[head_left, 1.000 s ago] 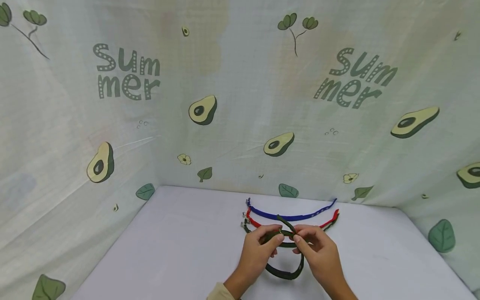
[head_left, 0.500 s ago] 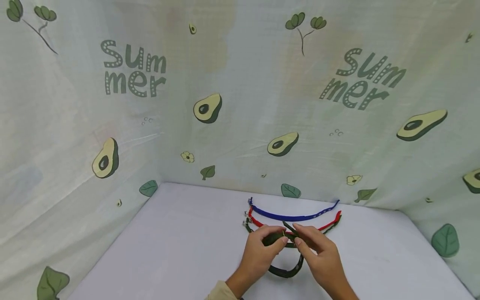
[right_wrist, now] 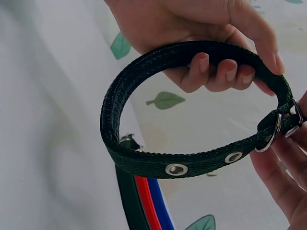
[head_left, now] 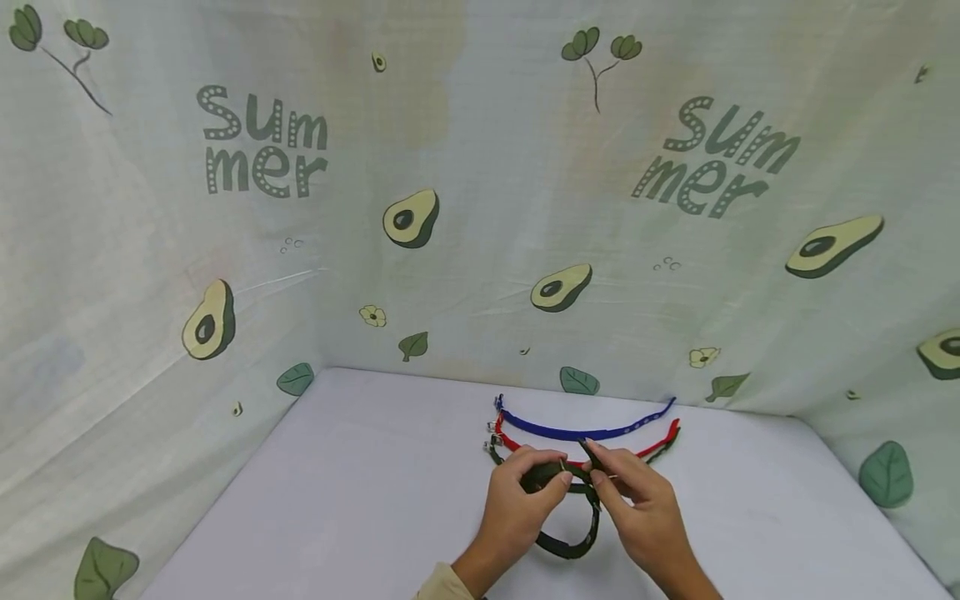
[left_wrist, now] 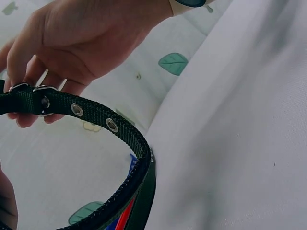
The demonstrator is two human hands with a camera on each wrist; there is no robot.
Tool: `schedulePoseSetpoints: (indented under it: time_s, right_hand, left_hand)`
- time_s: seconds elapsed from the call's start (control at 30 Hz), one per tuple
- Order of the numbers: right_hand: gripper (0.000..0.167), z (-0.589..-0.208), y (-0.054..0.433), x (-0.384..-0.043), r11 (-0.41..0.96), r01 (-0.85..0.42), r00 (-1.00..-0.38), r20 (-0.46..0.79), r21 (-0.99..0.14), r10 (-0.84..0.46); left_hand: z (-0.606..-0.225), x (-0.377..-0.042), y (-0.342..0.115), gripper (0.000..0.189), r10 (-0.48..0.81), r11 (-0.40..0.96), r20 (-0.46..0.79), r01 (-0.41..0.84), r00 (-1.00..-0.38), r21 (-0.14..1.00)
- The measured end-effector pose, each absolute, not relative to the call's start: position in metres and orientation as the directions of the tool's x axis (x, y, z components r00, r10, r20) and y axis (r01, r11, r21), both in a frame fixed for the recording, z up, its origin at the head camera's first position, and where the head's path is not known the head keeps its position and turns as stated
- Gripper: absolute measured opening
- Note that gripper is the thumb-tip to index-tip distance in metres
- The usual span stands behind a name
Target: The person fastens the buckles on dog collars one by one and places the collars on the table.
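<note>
A dark green webbing collar [head_left: 567,551], bent into a loop, is held between both hands just above the table. My left hand [head_left: 517,502] pinches it by the metal buckle [right_wrist: 295,118], beside a D-ring [right_wrist: 277,136]. With thumb and curled fingers my right hand [head_left: 647,510] holds the strap near its tip. Silver-rimmed eyelets [right_wrist: 176,169] run along the band, seen in both wrist views. In the left wrist view the strap [left_wrist: 96,106] passes through the buckle hardware; exactly how far it is threaded is partly hidden by fingers.
Behind the hands, a blue collar [head_left: 573,434], a red collar [head_left: 511,439] and another green collar [head_left: 494,455] lie stretched out in rows on the white table [head_left: 360,500]. A printed cloth [head_left: 480,208] hangs around the table's back and sides.
The strap's tip, which stuck up free above the fingers, is now pinched by my right hand and drawn slightly right. My left hand keeps its grip at the buckle.
</note>
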State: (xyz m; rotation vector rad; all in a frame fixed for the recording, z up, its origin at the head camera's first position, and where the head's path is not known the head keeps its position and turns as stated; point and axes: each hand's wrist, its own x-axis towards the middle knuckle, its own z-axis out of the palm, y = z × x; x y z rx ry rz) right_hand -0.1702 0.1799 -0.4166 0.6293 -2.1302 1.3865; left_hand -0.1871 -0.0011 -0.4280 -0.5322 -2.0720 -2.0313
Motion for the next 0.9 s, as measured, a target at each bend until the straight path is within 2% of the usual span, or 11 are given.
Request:
schedulePoseSetpoints:
  time_s: [0.43,0.7,0.9]
  right_hand:
    - [0.036,-0.4225,0.1775,-0.171,0.312,-0.657,-0.739,0.668,-0.687,-0.084]
    - [0.036,-0.4199,0.1728,-0.1679,0.379,-0.55,-0.806,0.592,-0.744,-0.007]
    - [0.039,-0.4207,0.171,-0.1682,0.423,-0.505,-0.819,0.572,-0.753,0.042]
  left_hand:
    - [-0.4287,-0.1863,0.0004,0.02,0.101,-0.053,0.398,0.395,-0.912,0.917]
    - [-0.4336,-0.1859,0.0006,0.02,0.114,-0.031,0.386,0.385,-0.915,0.922]
    - [-0.434,-0.1865,0.0026,0.022,0.115,-0.024,0.388,0.388,-0.914,0.921]
